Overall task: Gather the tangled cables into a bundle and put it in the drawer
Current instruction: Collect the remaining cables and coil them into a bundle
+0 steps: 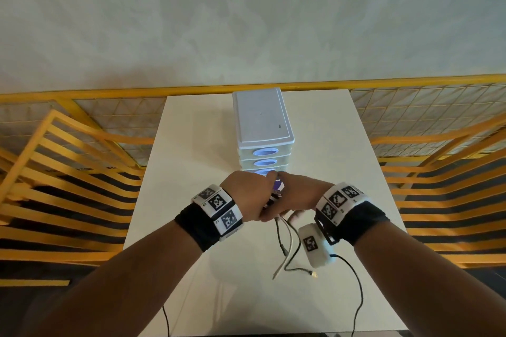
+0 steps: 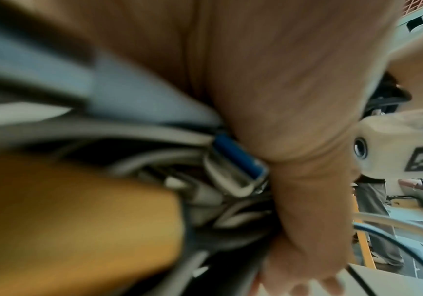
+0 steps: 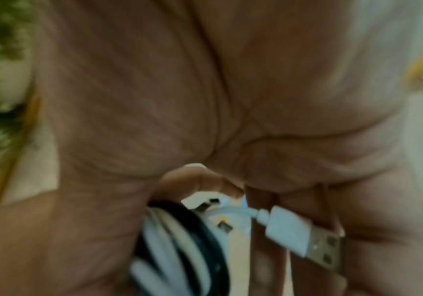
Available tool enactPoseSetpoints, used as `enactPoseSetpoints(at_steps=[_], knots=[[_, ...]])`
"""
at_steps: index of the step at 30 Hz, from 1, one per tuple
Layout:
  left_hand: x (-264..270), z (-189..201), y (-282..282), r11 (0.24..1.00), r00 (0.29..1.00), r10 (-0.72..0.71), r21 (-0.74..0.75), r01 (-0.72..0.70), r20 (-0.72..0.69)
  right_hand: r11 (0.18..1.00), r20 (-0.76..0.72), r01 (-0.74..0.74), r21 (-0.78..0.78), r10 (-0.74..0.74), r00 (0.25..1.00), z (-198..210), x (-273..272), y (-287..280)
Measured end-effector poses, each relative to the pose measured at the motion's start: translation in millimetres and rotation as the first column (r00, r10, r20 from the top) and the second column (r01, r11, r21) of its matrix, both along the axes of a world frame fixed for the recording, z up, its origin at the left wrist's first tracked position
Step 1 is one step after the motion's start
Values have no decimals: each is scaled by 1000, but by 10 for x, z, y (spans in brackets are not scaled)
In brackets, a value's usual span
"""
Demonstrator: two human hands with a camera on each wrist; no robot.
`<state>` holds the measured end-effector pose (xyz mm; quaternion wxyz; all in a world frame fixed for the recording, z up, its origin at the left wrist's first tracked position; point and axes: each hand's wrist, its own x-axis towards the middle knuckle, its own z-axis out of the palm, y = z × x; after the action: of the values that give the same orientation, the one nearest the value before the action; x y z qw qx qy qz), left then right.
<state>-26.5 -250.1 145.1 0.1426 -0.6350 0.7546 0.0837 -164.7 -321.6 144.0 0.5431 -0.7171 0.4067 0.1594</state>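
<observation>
Both hands meet just in front of the white drawer unit point(image 1: 262, 117). My left hand point(image 1: 253, 195) and right hand point(image 1: 298, 195) both grip the cable bundle point(image 1: 277, 190) between them. Loose ends point(image 1: 284, 252) of a black and a white cable trail from the hands down onto the table. In the left wrist view, coiled grey and white cables point(image 2: 170, 160) and a metal USB plug with a blue insert point(image 2: 238, 166) press against my palm. The right wrist view shows a white USB plug point(image 3: 294, 232) and white and black coils point(image 3: 180, 250) under curled fingers. The unit's upper drawers look closed; my hands hide the lowest visible one.
The white table point(image 1: 191, 178) is narrow, with the drawer unit at its far middle. Yellow railings and wire mesh panels point(image 1: 82, 150) surround it on both sides and behind. A thin black lead point(image 1: 356, 290) runs from my right wrist camera towards the table's near edge.
</observation>
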Motion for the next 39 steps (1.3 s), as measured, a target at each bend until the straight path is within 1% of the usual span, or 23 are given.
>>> enactPoseSetpoints(at_steps=[2,4,9,12,15,18,20,22,24,25,26,27,28,29,30,31,32,34,35,36,37,38,39], knots=[[2,-6,-2,1000,1000,-7,30,7,-11,985,8,-39,168,38,999,-40,36,18],[-2,-18,-9,998,999,-24,62,25,-24,974,12,-102,204,102,995,-77,46,53],[24,-6,-26,992,995,2,129,11,-98,989,-1,-147,1,147,989,-73,75,121],[82,-21,-51,989,990,-25,142,45,-135,993,-4,-111,-40,111,994,-80,50,136],[121,-51,-42,991,985,-6,129,29,-175,992,-6,-105,-74,105,994,-65,34,136],[155,3,-5,1000,975,14,-10,-17,-223,991,-2,-85,-106,85,996,-29,20,104],[234,67,42,976,956,-21,-213,-43,-292,994,10,-46,-99,47,999,-30,-12,51],[274,118,142,884,927,-95,-459,-89,-362,994,38,24,-105,-20,999,-20,-54,-15],[212,136,295,751,861,-165,-627,-207,-482,989,73,88,-123,-79,994,-8,-80,-85],[145,112,367,737,809,-172,-619,-273,-562,984,91,114,-140,-102,991,3,-87,-114],[61,73,427,773,748,-124,-536,-339,-652,977,106,139,-161,-123,987,4,-90,-141],[-31,13,477,850,663,-12,-357,-387,-749,970,121,164,-179,-143,982,6,-84,-161],[-120,-60,502,911,551,148,-104,-399,-822,963,136,189,-190,-164,977,2,-71,-174],[-191,-153,502,909,409,322,159,-385,-854,958,151,213,-193,-186,971,0,-52,-181],[-243,-272,468,857,256,466,361,-367,-847,952,165,236,-194,-205,965,3,-33,-185],[-268,-394,409,789,112,565,495,-365,-817,949,180,251,-192,-217,959,7,-19,-186],[-290,-481,348,726,-16,615,574,-380,-789,948,195,256,-188,-219,956,14,-10,-184],[-305,-575,218,641,-260,609,658,-395,-750,954,213,235,-185,-195,957,38,0,-161],[-296,-586,156,625,-374,573,683,-377,-730,959,212,220,-180,-180,961,44,4,-146],[-284,-570,111,638,-478,521,695,-332,-707,963,205,211,-168,-175,963,42,4,-130],[-271,-542,80,673,-574,453,684,-282,-682,965,198,211,-154,-179,964,34,5,-115],[-262,-519,52,710,-653,379,659,-249,-656,965,200,222,-137,-193,961,27,10,-98],[-259,-501,20,735,-711,313,635,-239,-629,964,210,237,-124,-207,955,20,20,-82]])
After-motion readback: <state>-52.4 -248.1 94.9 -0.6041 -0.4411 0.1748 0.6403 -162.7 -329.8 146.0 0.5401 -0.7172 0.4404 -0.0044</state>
